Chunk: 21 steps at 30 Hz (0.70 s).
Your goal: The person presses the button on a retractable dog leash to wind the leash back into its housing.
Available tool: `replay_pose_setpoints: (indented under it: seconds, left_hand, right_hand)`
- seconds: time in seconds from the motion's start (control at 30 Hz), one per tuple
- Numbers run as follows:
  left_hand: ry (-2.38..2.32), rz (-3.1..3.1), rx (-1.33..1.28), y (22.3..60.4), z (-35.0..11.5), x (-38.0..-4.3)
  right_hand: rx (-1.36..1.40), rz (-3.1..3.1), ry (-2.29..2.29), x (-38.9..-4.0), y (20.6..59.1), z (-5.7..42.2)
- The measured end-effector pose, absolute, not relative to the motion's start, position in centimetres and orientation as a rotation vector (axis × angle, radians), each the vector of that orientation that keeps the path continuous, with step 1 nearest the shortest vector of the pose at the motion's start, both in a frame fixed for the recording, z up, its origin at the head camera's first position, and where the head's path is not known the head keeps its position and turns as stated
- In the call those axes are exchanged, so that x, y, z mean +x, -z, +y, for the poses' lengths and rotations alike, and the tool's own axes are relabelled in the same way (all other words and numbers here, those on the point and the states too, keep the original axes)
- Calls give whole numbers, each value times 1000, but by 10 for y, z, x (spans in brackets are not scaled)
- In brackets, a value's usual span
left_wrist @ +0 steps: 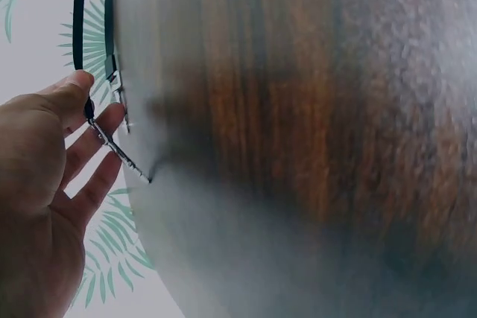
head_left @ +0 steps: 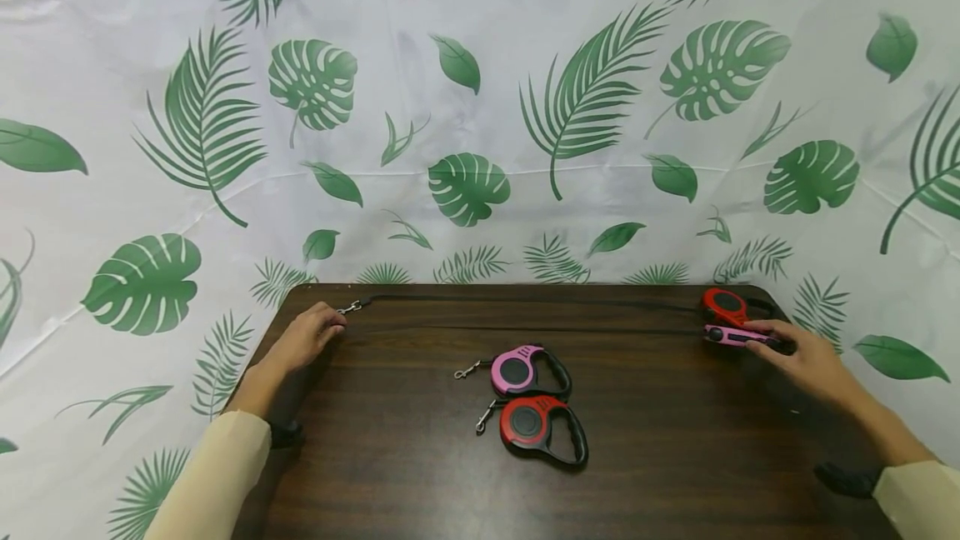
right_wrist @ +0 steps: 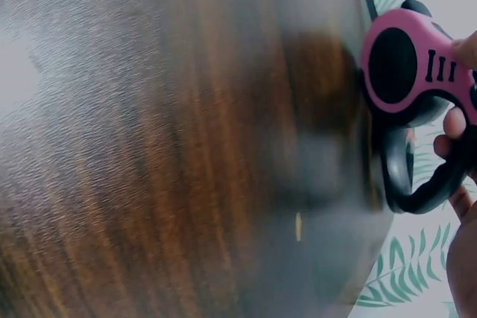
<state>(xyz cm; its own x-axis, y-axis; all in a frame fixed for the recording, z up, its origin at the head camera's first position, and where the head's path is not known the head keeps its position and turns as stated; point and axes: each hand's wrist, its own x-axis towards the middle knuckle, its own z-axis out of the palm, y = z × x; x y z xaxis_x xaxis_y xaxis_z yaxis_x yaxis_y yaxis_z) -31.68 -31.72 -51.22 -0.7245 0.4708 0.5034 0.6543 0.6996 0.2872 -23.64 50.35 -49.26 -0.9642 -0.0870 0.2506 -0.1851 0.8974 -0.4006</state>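
At the table's far left, my left hand [head_left: 303,342] pinches the black strap of a retractable dog leash between thumb and finger. Its metal clip [left_wrist: 119,150] hangs past the fingers in the left wrist view. On the far right, my right hand [head_left: 813,361] grips the handle of the pink retractable leash [right_wrist: 393,65], held on edge. Between the hands its strap [head_left: 525,329] runs long and nearly straight. Just behind lies a red retractable leash [head_left: 723,303] with its strap [head_left: 525,299] also drawn out, ending in a clip [head_left: 351,307] near my left hand.
Mid-table lie a second pink leash [head_left: 515,371] and a second red leash [head_left: 524,422], one in front of the other, their short clips pointing left. The dark wooden table [head_left: 405,473] ends at a white leaf-patterned cloth [head_left: 390,232] behind.
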Motion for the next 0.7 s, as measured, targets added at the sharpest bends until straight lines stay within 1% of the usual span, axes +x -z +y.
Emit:
replay_pose_setpoints:
  seconds: [0.17, 0.4, 0.7]
  left_hand:
    - [650, -2466, -908, 507, -319, -315]
    - [645, -2431, -947, 499, -323, -312]
    - [683, -2459, -903, 489, -325, -303]
  right_hand:
    - [108, -2845, -700, -238, 485, 501]
    - [63, -2881, -792, -241, 479, 501]
    - [33, -2888, -981, -240, 472, 507]
